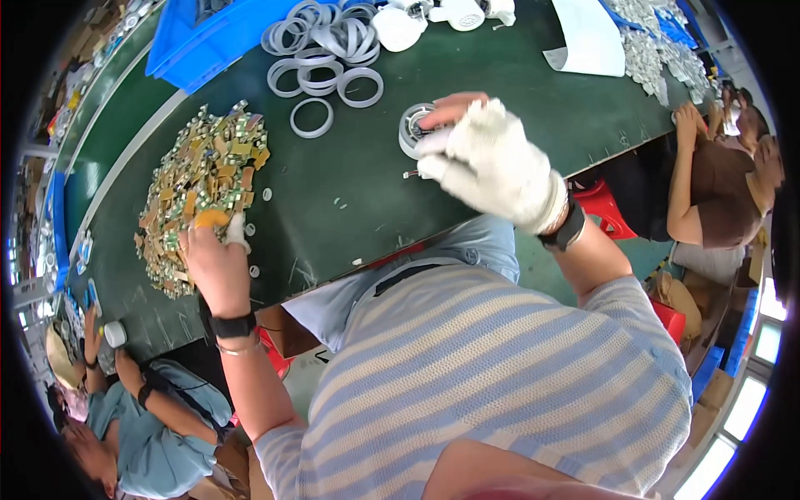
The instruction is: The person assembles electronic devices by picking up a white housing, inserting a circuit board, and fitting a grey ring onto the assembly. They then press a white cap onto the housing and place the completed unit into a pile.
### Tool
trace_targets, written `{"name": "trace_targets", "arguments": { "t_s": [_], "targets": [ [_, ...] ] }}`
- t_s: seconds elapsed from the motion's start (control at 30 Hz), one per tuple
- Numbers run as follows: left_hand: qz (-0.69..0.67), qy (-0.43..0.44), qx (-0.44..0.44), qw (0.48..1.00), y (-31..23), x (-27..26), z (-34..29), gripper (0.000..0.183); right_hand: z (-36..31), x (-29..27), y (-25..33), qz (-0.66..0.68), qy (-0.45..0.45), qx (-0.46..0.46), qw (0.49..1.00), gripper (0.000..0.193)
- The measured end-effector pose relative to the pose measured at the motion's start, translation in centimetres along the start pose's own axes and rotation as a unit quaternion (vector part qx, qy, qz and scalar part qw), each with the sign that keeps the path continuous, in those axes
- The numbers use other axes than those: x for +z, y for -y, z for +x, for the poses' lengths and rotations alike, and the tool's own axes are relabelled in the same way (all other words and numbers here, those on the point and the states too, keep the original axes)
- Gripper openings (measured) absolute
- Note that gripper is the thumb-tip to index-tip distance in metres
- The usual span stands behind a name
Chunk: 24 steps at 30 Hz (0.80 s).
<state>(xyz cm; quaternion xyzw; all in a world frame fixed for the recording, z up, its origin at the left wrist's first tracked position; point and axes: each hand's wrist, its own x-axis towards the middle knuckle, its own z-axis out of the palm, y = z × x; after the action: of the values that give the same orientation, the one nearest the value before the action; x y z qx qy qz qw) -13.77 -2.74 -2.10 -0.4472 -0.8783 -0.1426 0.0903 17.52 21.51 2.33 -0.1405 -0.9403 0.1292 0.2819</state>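
My left hand (216,268) is at the near right edge of a heap of small circuit boards (200,179). An orange cover is on one finger and a white one on the thumb. Its fingers are curled in among the boards, and what lies between them is hidden. My right hand (500,167), in a white glove with some fingertips bare, is closed over a round white part (408,129) on the table. The glove covers much of that part. A small connector with thin wires (410,174) shows beside the thumb.
Grey rings (312,117) lie loose and piled at the back, near a blue crate (187,54) and white fan-like housings (398,29). A white sheet (587,37) and a heap of small clear parts (646,62) are at back right. People sit at both sides of the green table (333,225).
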Motion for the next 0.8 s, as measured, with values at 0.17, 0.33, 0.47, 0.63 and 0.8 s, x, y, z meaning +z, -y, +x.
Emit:
{"name": "trace_targets", "arguments": {
  "t_s": [0.17, 0.33, 0.47, 0.63, 0.8],
  "targets": [
    [-0.505, 0.053, -0.131, 0.852, -6.3, -0.4, -1.5, 0.037, -2.1, 2.1, 1.6, -0.075, 0.023, 0.075, 0.994, 0.018],
    [-0.791, 0.126, -0.177, 0.572, -10.2, 0.6, -3.2, 0.033, -1.5, 2.3, 1.5, -0.072, -0.035, 0.058, 0.995, 0.015],
    [-0.810, 0.141, -0.178, 0.541, -11.4, -0.4, -3.3, 0.036, -0.2, 1.3, 0.6, 0.249, -0.030, 0.120, 0.961, 0.010],
    [-0.775, 0.152, -0.160, 0.592, -12.6, -0.3, -3.6, 0.032, 1.2, 2.2, 2.7, 0.411, 0.058, 0.040, 0.909, 0.007],
    [-0.718, 0.173, -0.121, 0.663, -12.7, -0.9, -4.4, 0.027, 2.3, 3.1, 2.7, 0.272, 0.154, 0.030, 0.950, 0.009]
  ]
}}
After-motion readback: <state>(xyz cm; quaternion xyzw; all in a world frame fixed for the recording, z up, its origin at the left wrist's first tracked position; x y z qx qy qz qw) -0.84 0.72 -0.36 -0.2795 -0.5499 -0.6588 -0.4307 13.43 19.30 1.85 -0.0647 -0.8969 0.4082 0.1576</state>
